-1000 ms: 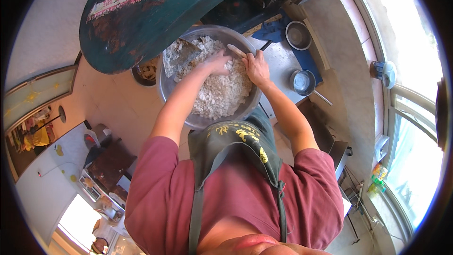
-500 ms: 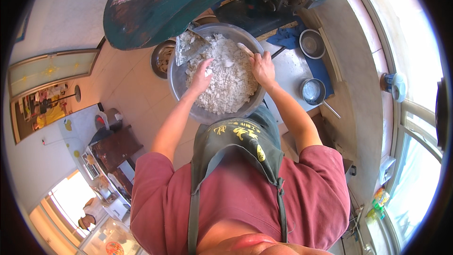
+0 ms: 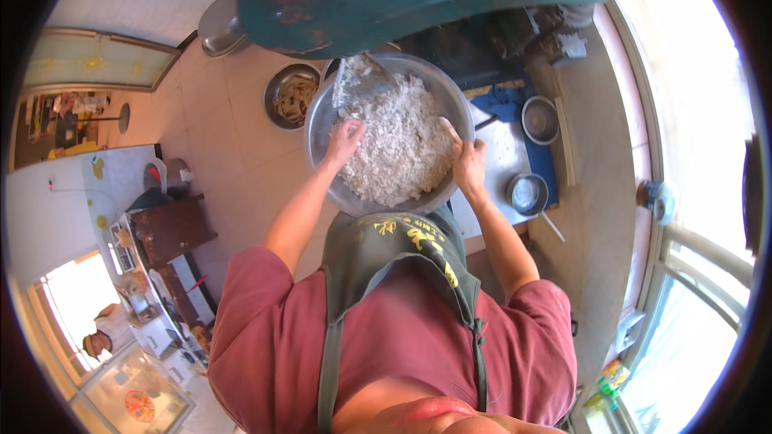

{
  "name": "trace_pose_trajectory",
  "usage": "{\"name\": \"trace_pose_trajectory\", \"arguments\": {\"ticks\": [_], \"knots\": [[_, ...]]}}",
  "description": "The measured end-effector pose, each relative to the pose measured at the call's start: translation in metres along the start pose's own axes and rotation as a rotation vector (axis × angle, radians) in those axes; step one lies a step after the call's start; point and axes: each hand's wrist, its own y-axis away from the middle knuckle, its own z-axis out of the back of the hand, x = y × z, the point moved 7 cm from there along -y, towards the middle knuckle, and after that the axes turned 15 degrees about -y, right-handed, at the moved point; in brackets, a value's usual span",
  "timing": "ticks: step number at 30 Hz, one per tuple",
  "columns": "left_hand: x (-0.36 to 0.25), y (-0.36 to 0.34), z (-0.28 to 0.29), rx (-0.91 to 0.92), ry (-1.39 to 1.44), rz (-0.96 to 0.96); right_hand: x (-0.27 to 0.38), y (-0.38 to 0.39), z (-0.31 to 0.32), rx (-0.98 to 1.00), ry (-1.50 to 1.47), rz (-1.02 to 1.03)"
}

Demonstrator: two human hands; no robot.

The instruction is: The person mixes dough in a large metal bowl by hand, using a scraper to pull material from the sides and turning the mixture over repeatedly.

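Observation:
A large metal bowl (image 3: 323, 119) holds white, crumbly dough (image 3: 406, 153) in front of my apron. Inside its left part, my left hand (image 3: 346, 143) is at the dough, fingers bent around a bit of it. At the right rim, my right hand (image 3: 471, 169) is closed on the bowl. A pale, flour-dusted stick-like piece (image 3: 449, 130) points from that hand into the bowl; I cannot tell whether it is a handle. A dough-smeared metal chute (image 3: 366, 84) slants into the bowl's far left, under the green machine (image 3: 418, 12).
Left of the bowl, a metal basin (image 3: 277, 119) with pale strips stands on the tiled floor. A metal pot (image 3: 221, 26) is farther left. On the right are a small bowl (image 3: 539, 119), a saucepan (image 3: 527, 194) with its handle sticking out, and a blue cloth (image 3: 498, 103).
The view has shifted, so the bowl and machine appear farther right and the basin shows more fully. My left hand stays at the dough, my right at the rim.

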Motion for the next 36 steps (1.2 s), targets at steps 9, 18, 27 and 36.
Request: {"name": "trace_pose_trajectory", "arguments": {"ticks": [9, 18, 27, 36], "knots": [[0.023, 0.010, 0.021, 0.141, -0.134, -0.177, 0.189, -0.106, -0.064, 0.412, 0.179, 0.040], [0.021, 0.006, 0.022, -0.026, -0.345, -0.357, 0.220, -0.147, -0.135, 0.441, 0.401, 0.087], [0.006, 0.013, 0.011, 0.065, -0.060, -0.342, 0.256, -0.141, -0.166, 0.521, 0.552, 0.086], [-0.001, 0.022, 0.014, 0.060, -0.045, -0.373, 0.261, -0.143, -0.167, 0.535, 0.677, 0.155]]}}
